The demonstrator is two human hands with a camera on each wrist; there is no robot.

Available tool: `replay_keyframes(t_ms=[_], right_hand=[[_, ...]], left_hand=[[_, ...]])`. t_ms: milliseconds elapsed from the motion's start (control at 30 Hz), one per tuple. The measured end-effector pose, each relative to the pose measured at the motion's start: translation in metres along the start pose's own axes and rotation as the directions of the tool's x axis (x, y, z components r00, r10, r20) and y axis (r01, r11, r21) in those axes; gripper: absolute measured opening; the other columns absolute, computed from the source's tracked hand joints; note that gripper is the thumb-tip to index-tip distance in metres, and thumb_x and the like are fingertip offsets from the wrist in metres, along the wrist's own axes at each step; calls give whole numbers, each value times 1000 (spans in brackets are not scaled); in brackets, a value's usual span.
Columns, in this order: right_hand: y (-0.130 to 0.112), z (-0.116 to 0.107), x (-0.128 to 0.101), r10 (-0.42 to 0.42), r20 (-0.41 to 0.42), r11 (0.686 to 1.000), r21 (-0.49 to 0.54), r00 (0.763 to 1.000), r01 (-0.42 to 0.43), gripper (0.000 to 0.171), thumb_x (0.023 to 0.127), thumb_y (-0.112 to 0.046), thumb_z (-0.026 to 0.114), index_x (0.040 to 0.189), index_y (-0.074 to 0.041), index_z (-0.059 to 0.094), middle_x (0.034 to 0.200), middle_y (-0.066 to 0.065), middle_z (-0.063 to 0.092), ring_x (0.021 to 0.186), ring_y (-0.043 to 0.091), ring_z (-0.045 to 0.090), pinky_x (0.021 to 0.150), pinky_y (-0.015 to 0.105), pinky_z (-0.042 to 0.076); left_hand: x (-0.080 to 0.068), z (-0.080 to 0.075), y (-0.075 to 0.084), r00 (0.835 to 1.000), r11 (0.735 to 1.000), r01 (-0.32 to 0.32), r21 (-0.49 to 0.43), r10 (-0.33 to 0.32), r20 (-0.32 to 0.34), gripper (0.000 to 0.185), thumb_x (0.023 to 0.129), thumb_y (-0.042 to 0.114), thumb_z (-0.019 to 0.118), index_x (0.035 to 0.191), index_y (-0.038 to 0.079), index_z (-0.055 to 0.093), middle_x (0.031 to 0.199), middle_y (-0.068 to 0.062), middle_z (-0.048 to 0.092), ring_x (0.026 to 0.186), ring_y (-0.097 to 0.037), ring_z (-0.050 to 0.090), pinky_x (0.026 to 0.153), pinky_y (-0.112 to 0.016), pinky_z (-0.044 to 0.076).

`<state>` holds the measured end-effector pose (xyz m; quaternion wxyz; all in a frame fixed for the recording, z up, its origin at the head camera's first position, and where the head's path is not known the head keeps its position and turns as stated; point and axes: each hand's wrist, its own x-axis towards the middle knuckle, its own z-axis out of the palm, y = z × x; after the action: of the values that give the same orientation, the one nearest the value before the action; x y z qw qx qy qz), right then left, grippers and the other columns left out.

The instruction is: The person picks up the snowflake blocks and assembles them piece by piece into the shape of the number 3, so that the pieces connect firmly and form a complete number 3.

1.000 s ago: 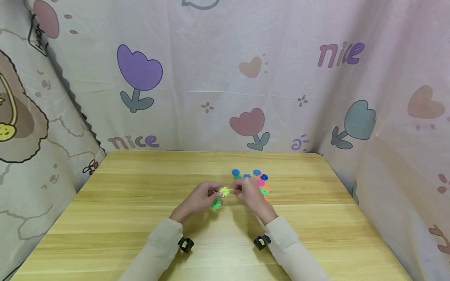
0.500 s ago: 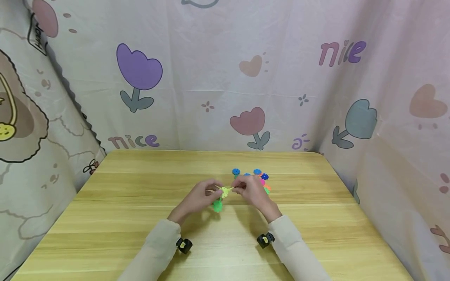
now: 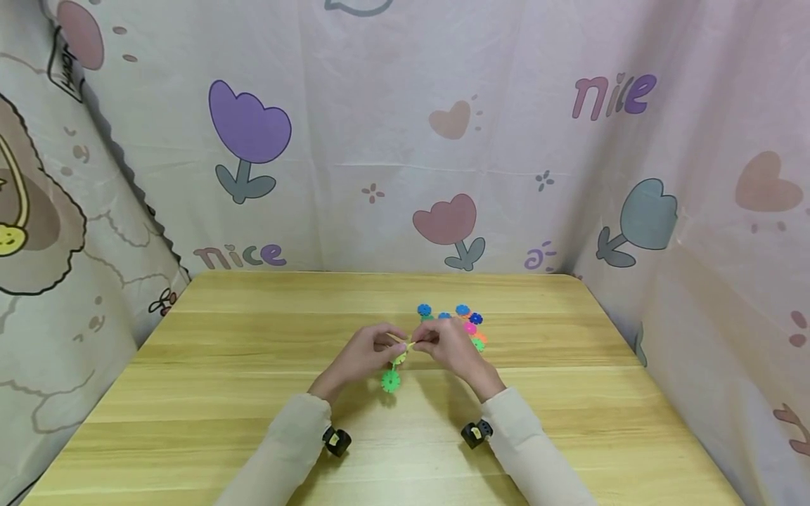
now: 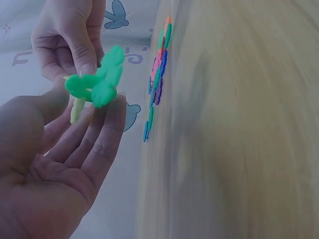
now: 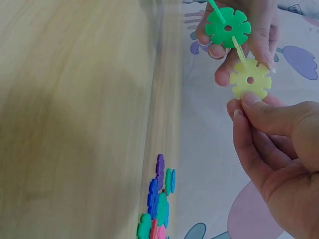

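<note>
Several slotted plastic snowflake discs, green and yellow, are joined together between the two hands above the table. My left hand (image 3: 365,351) holds this joined piece with thumb and fingers. In the right wrist view, a yellow snowflake disc (image 5: 250,80) faces the camera, and my right hand (image 5: 281,134) pinches its lower edge between thumb and fingertips. Beyond it sits a green snowflake disc (image 5: 228,36), with another yellow disc edge-on (image 5: 239,50) between them. The left wrist view shows green discs (image 4: 104,92) set at angles to each other, near the left fingertips.
Behind the right hand, loose snowflake discs in blue, pink (image 3: 470,328), orange and green lie in a group on the wooden table (image 3: 266,393). A printed curtain (image 3: 354,225) hangs along the table's back edge and both sides.
The joined discs have turned in the hands, so the green disc hangs lower and the yellow disc is more hidden by the left thumb. Both hands stay close together in nearly the same place.
</note>
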<state>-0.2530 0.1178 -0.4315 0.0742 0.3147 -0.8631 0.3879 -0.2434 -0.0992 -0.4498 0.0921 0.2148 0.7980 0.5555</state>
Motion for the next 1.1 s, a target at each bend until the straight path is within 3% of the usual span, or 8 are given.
replay_keyframes(t_ms=[300,600,1100], right_hand=[[4,-12,-2,112,16,994,3,994,-112,12,88,6,75,97,-2,75,93,15,78,82,24,76,72,21,60],[20,-15,-1,124,43,991,-45,991,-122,11,88,7,75,98,2,75,94,14,77,83,21,75,76,25,62],[41,-13,9,201,147,975,-126,969,-183,8,92,6,72,96,0,76,94,13,77,84,17,72,76,27,61]], left_hand=[[-4,-5,-6,1000,1000,-1,15,1,-14,35,104,19,63,136,6,64,118,-20,72,94,-26,76,77,-32,63],[-7,-9,-10,1000,1000,-19,3,19,-18,29,103,17,64,127,1,70,127,-26,69,90,-22,74,75,-28,62],[-10,-10,-10,995,1000,-1,25,4,-96,29,99,23,70,117,1,76,107,-14,78,80,-8,70,70,-22,58]])
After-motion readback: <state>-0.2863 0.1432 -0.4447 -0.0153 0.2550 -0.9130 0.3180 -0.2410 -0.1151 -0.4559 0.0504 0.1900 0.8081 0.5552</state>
